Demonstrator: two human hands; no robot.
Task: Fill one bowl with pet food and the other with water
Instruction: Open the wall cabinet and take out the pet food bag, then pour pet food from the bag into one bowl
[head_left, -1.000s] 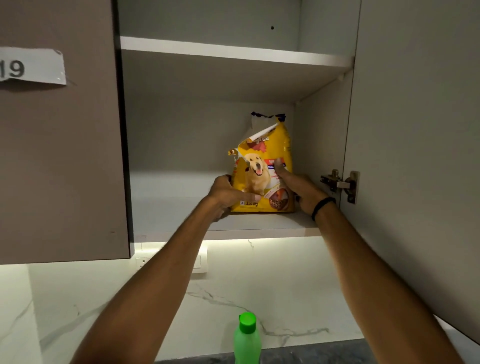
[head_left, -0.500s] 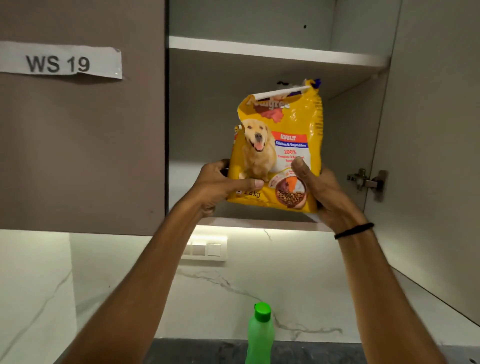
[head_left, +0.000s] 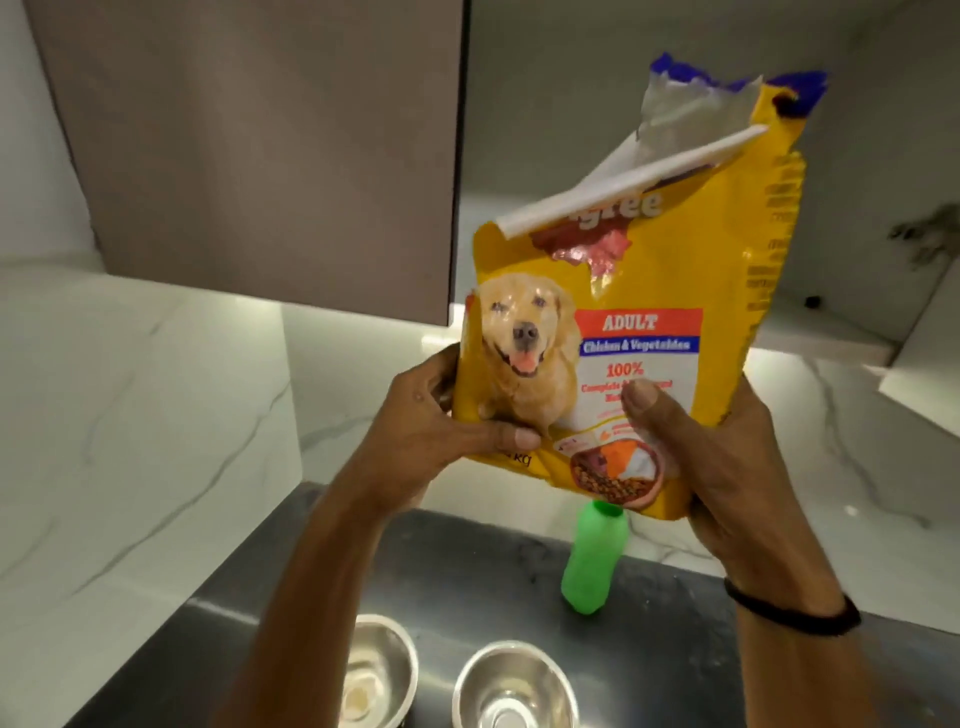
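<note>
A yellow pet food bag (head_left: 670, 291) with a dog picture and a torn-open top is upright in the air in front of me. My left hand (head_left: 431, 431) grips its lower left edge and my right hand (head_left: 711, 467) grips its lower right corner. Below on the dark counter stand two shiny steel bowls, one at the left (head_left: 382, 670) partly behind my left forearm and one at the right (head_left: 514, 686); both look empty. A green water bottle (head_left: 595, 561) stands behind them, its cap hidden by the bag.
A closed brown cabinet door (head_left: 260, 156) hangs at the upper left. The open cupboard shelf (head_left: 821, 332) lies behind the bag, its open door (head_left: 930, 364) at the right edge. White marble wall (head_left: 135, 441) borders the dark counter (head_left: 467, 571) on the left and back.
The bag has come out of the cupboard and down toward me, held by both hands. My view has tilted down, bringing the two bowls and counter into sight.
</note>
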